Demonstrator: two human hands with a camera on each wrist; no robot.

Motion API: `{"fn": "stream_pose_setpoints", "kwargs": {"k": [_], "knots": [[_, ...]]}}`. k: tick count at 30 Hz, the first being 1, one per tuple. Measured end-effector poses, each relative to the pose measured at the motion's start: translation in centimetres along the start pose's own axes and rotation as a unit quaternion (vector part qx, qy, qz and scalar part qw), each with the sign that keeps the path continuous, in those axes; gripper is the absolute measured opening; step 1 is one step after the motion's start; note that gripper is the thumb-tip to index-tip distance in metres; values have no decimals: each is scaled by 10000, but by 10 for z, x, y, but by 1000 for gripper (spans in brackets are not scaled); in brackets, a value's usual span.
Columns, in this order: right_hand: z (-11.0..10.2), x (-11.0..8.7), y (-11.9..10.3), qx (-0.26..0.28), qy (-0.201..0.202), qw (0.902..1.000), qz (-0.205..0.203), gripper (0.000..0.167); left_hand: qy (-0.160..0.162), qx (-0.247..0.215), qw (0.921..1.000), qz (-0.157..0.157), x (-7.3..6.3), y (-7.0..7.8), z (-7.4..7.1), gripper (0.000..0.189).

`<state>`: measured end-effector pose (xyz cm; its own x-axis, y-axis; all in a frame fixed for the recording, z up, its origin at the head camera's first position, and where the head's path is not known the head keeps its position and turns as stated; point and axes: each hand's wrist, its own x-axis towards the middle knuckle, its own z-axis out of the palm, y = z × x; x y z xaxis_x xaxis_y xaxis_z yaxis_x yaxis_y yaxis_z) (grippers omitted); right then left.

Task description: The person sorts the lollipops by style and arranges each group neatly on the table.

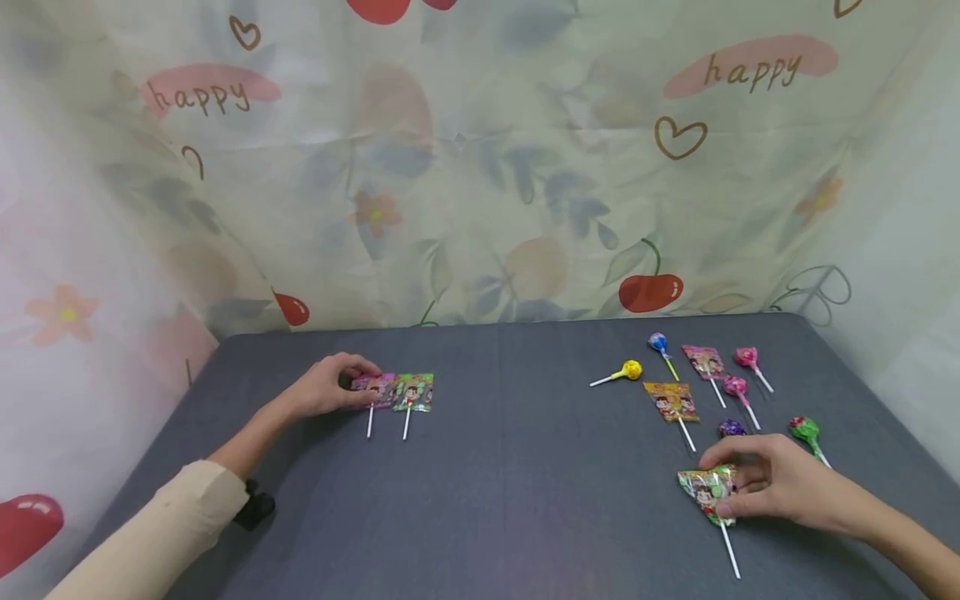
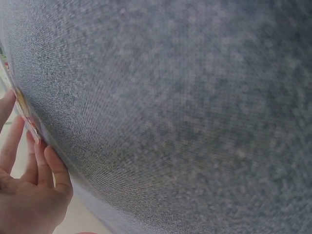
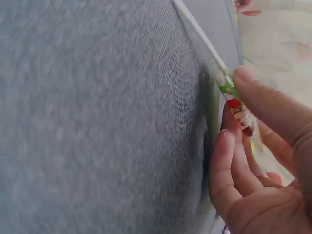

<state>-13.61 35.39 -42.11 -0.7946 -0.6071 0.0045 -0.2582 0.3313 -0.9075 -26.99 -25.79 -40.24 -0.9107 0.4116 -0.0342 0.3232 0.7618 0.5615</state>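
At the table's left, my left hand (image 1: 333, 387) holds a flat lollipop in a pink wrapper (image 1: 381, 388) by its left side, thumb below and fingers above. Its white stick points toward me. Right beside it lies a flat lollipop in a green wrapper (image 1: 413, 392). In the left wrist view the fingertips (image 2: 41, 141) are at the wrapper's edge, close to the cloth. On the right, my right hand (image 1: 787, 486) pinches another green-wrapped flat lollipop (image 1: 705, 492) between thumb and fingers. Its stick (image 3: 201, 36) slants over the cloth in the right wrist view.
Beyond my right hand lie round lollipops: yellow (image 1: 632, 370), blue (image 1: 657, 342), pink (image 1: 736, 386), purple (image 1: 731, 427) and green (image 1: 805, 428). Among them are flat ones in orange (image 1: 672, 402) and pink (image 1: 703, 361) wrappers. A patterned curtain (image 1: 480, 192) hangs behind the dark table (image 1: 480, 500).
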Motion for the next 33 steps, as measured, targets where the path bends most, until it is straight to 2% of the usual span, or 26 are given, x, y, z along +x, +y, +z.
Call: {"fn": "stream_pose_setpoints", "kwargs": {"k": [2, 5, 12, 16, 20, 24, 33], "knots": [[1, 0, -2, 285, -36, 9996, 1, 34, 7, -27, 10000, 33, 0, -1, 0, 42], [3, 2, -5, 405, -29, 9991, -108, 33, 5, -44, 10000, 73, -1, -3, 0, 42], [11, 18, -19, 569, 323, 9978, -141, 33, -13, -26, 10000, 26, -1, -4, -1, 43], [17, 35, -27, 764, 480, 9959, -41, 33, -2, -42, 10000, 63, 0, -3, 0, 42], [25, 53, -35, 709, 704, 9949, 117, 35, 17, -19, 10000, 52, 0, -2, 0, 42], [34, 73, -42, 774, 839, 9934, 72, 36, 30, 11, 10000, 70, 1, -1, 0, 41], [53, 112, -53, 985, 609, 9932, -153, 33, 42, 34, 9999, 156, 0, -1, 1, 40]]}}
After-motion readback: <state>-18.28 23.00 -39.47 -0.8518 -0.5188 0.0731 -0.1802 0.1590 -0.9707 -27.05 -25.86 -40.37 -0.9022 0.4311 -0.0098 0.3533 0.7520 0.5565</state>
